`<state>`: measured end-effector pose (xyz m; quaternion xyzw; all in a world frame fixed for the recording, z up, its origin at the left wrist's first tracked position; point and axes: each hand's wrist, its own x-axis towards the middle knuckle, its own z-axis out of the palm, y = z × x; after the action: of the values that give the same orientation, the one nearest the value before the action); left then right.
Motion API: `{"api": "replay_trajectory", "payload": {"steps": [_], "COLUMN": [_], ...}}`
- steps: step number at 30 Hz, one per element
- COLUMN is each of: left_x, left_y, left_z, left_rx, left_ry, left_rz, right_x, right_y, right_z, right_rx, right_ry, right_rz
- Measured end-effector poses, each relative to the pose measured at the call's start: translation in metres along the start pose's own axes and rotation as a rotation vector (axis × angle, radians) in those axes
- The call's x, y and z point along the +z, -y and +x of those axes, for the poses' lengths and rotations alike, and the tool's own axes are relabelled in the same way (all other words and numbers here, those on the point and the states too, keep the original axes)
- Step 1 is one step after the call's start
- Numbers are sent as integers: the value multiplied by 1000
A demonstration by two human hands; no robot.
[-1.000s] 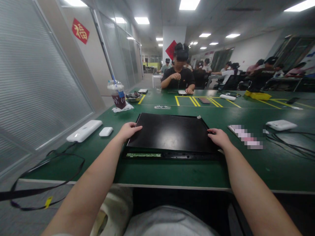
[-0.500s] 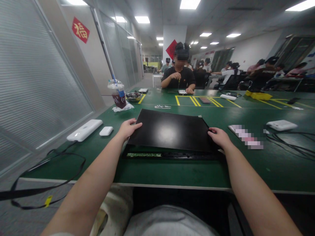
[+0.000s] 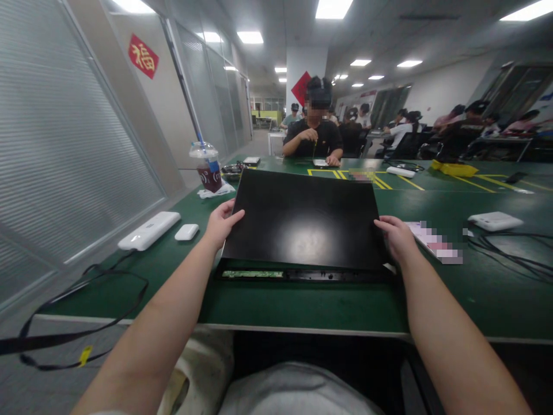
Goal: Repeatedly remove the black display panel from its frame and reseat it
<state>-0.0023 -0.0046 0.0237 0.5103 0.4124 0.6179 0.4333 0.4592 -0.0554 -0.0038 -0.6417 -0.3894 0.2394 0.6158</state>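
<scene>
A flat black screen panel (image 3: 302, 216) is held up between my two hands, its far edge raised and its near edge low. My left hand (image 3: 222, 225) grips its left edge, thumb on the face. At the right edge my right hand (image 3: 394, 231) pinches the panel, with the fingers partly behind it. Below the near edge shows a black frame (image 3: 337, 275) lying on the table, with a narrow green circuit board (image 3: 253, 274) along its left part. The rest of the frame is hidden under the panel.
On the green table (image 3: 311, 308) a white power bank (image 3: 149, 230) and a small white case (image 3: 186, 232) lie left. A drink cup (image 3: 208, 170) stands behind them. At right are a blurred pinkish item (image 3: 436, 242), a white box (image 3: 495, 221) and cables. A person (image 3: 317, 127) sits opposite.
The panel's far edge has risen, and its right side has come up off the frame. My right hand has moved slightly up and right with it; my left hand is slightly higher.
</scene>
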Motion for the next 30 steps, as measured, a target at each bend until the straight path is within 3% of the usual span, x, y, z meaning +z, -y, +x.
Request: {"api": "replay_trajectory", "payload": {"steps": [5,9,12,16,20,26,30], "left_x": [-9,-14,-13,-8,-6,-8,-7], "left_y": [-3,-5,-9,-16,-19,-22,-23], "left_z": [7,12,11,5,3,1,-1], "left_rx": [-55,-120,-173,-275,-299,-390,-412], "left_ry": [-120,-103,-74,-12,-1,-10,32], "left_rz": [-158,-207,-225,-204,-175,-246,-249], "right_x": [-4,-5,-3,-5,-9,-5,0], "right_y": [24,45,58,67,68,66,64], "right_z": [-13,-37,-50,-51,-44,-33,-26], "right_rx": [-44,57,100,22,68,207,153], "right_ry": [157,369,413,327,253,-104,-188], "right_rz": [292,442,527,619,696,945,1013]}}
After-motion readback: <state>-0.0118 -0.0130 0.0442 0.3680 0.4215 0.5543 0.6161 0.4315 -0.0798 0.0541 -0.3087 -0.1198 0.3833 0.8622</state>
